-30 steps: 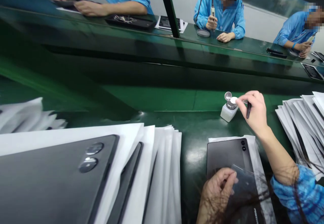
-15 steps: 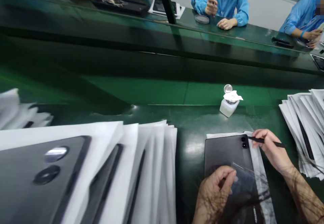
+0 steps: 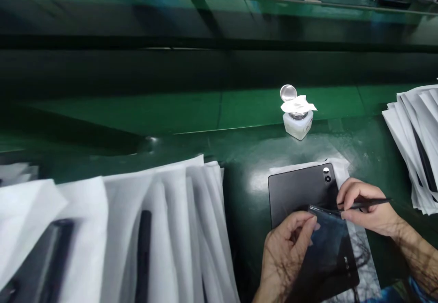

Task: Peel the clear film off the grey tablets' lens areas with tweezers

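Observation:
A dark grey tablet (image 3: 297,189) lies back side up on a white sheet at the lower right, its two camera lenses at the far corner. My left hand (image 3: 289,253) pinches the near edge of a clear film (image 3: 330,239) that lifts off the tablet's back. My right hand (image 3: 364,205) is closed on a thin black stylus-like tool (image 3: 371,201) and touches the film's far edge with its fingertips.
A small white dispenser bottle (image 3: 297,122) with an open metal lid and a white wipe on top stands beyond the tablet. Stacks of tablets between white sheets lie at the left (image 3: 143,230) and far right (image 3: 417,143). A green conveyor belt (image 3: 205,111) runs behind.
My right hand left the wipe on the bottle and came back to the tablet with the black tool, reaching the film's edge. The view tilted down. My left hand stayed on the film.

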